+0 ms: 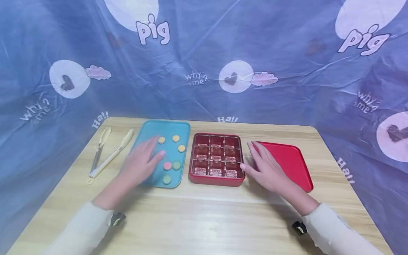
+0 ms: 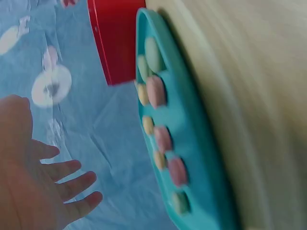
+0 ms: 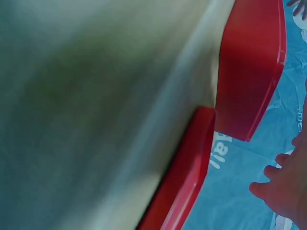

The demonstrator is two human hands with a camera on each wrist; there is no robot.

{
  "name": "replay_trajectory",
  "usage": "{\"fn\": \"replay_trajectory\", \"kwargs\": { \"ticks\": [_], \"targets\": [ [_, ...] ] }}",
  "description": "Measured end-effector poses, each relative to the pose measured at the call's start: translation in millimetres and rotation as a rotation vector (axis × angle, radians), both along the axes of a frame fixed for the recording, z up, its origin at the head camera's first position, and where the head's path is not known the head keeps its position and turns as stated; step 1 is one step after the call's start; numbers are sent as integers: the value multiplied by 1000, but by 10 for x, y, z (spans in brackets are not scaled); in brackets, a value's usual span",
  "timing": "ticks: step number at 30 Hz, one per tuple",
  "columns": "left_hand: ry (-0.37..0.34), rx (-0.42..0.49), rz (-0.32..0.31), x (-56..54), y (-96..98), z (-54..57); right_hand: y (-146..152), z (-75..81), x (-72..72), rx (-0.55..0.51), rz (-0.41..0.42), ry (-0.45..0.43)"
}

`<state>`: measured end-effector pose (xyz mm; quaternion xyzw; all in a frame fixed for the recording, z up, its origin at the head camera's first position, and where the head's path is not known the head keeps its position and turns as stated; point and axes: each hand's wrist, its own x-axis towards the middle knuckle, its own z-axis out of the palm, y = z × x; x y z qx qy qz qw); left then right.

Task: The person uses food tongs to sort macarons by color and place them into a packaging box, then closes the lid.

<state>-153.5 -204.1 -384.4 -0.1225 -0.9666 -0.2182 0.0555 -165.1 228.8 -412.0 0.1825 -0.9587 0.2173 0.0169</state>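
A blue tray (image 1: 165,129) carries several small round macaron-like pieces in yellow, pink and green, among them a pink one (image 2: 156,91). Over its left part hovers my left hand (image 1: 140,161), fingers extended and holding nothing; it hides some of the tray. To the right of the tray stands a red square box (image 1: 216,180) whose clear insert has several compartments with nothing in them. My right hand (image 1: 266,168), fingers spread, is above the gap between the box and a red lid (image 1: 291,159). In the right wrist view that hand (image 3: 288,187) grips nothing.
Metal tongs (image 1: 111,156) with cream tips lie spread at the table's left side. The wooden table (image 1: 204,216) extends in front of the box. Behind it hangs a blue printed cloth (image 1: 197,46).
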Motion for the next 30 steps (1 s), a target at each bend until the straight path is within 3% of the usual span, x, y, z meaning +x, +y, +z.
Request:
{"fn": "replay_trajectory", "kwargs": {
  "ticks": [9,15,21,26,30],
  "targets": [
    [-63,59,133,75,-442,-125,-12,-114,112,-31,-26,-108],
    [-116,47,242,114,-790,-170,-97,-176,123,-42,-23,-169],
    [-130,16,292,127,-1084,-218,-137,-222,155,-35,-21,-213],
    [-159,-33,331,146,-1320,-259,-145,-256,156,-47,-9,-208],
    [-141,-48,355,170,-1478,-307,-140,-266,141,-55,-2,-200]
  ]
}}
